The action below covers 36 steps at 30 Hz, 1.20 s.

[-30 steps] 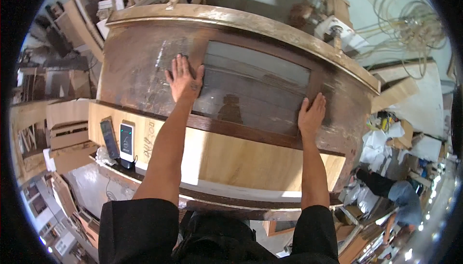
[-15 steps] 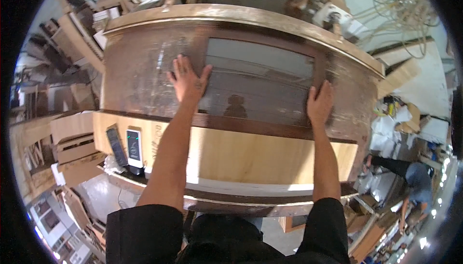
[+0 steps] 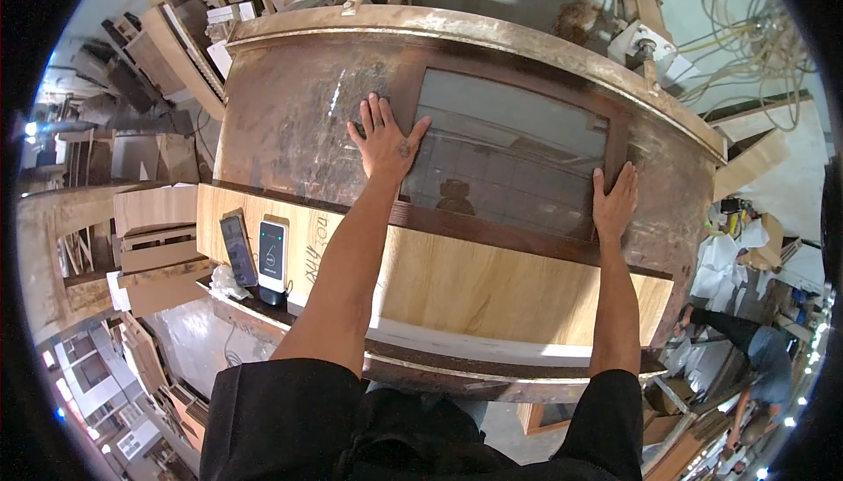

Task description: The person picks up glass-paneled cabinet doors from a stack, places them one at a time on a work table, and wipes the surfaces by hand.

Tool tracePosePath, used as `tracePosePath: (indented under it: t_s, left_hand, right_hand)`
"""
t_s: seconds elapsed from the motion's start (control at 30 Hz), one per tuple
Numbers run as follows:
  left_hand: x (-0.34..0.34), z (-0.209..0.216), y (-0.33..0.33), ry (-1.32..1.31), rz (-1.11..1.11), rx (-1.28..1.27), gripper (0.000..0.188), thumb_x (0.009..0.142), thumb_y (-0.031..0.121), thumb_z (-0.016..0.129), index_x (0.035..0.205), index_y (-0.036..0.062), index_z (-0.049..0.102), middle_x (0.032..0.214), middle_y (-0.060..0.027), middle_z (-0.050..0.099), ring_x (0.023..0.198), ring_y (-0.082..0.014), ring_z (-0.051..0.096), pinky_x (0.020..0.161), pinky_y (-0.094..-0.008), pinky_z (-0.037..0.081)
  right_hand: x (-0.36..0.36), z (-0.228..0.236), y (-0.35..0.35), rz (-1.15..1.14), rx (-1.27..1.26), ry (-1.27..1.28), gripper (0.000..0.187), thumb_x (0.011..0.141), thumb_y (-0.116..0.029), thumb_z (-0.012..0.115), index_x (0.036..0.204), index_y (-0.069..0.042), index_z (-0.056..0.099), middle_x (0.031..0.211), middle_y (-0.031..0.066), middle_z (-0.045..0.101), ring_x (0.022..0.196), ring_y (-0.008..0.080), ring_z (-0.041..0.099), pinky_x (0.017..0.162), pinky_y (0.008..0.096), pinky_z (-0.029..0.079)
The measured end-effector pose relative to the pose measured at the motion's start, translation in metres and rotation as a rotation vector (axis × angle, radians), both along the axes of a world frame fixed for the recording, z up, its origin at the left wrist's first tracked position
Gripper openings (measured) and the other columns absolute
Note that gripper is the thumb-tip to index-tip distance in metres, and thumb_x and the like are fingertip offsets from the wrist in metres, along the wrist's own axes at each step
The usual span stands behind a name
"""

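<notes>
Hands (image 3: pixel 389 145) flank brown frame (image 3: pixel 492 229); glossy rectangular glass (image 3: pixel 514 151)

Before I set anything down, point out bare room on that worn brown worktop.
Bare: the worn brown worktop left of the left hand, between the long beige far rail and pale wooden board; also right of the right hand. Crowded: between the hands, where the brown-framed glass panel lies.

Dark frame (image 3: pixel 505 229) partly hidden, sleeves (image 3: pixel 281 415) cropped
</notes>
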<state>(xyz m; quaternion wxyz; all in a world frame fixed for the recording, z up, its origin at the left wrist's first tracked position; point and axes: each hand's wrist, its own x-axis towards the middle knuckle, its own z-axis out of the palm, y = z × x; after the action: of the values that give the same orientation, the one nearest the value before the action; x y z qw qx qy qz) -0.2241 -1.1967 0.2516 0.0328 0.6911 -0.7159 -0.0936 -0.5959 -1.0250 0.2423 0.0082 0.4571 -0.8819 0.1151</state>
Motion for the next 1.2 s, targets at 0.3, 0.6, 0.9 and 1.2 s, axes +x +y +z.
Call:
tracePosePath:
  t_s: [0.3,0.6,0.9,1.2]
  left_hand:
    - [-0.001,0.005,0.0,-0.042,0.016,0.063,0.097,0.084,0.075,0.027,0.146,0.0006,0.017,0.155,-0.0107,0.008,0.144,-0.025,0.004,0.113,-0.0536,0.003]
    - [-0.004,0.005,0.0,-0.026,0.009,0.037,0.098,0.084,0.075,0.029,0.146,-0.0002,0.019,0.155,-0.0113,0.009,0.144,-0.0253,0.004,0.113,-0.0534,0.003]
    - [0.001,0.001,-0.001,-0.075,0.012,0.014,0.099,0.082,0.077,0.028,0.146,0.0019,0.019,0.155,-0.0108,0.012,0.143,-0.0255,0.008,0.113,-0.0525,0.006]
    - [0.002,0.0,0.001,-0.057,-0.005,-0.014,0.097,0.084,0.073,0.031,0.145,-0.0011,0.019,0.155,-0.0134,0.011,0.143,-0.0271,0.006,0.113,-0.0543,0.004]
  right_hand:
    - [-0.004,-0.003,0.002,0.03,0.007,0.012,0.083,0.09,-0.06,0.042,0.143,0.001,0.025,0.146,0.0226,0.029,0.137,0.0354,0.025,0.111,0.0474,0.02]
    - [-0.002,0.005,-0.001,-0.004,0.031,-0.021,0.084,0.09,-0.061,0.04,0.143,0.001,0.025,0.147,0.0209,0.028,0.138,0.0339,0.023,0.112,0.0466,0.019]
    - [-0.002,-0.005,0.002,0.001,0.007,-0.002,0.083,0.09,-0.061,0.04,0.143,0.001,0.025,0.148,0.0212,0.027,0.138,0.0344,0.023,0.112,0.0469,0.019]
    - [0.001,0.006,0.0,0.002,0.013,0.007,0.083,0.09,-0.061,0.04,0.142,0.002,0.027,0.147,0.0213,0.029,0.138,0.0342,0.024,0.111,0.0464,0.02]
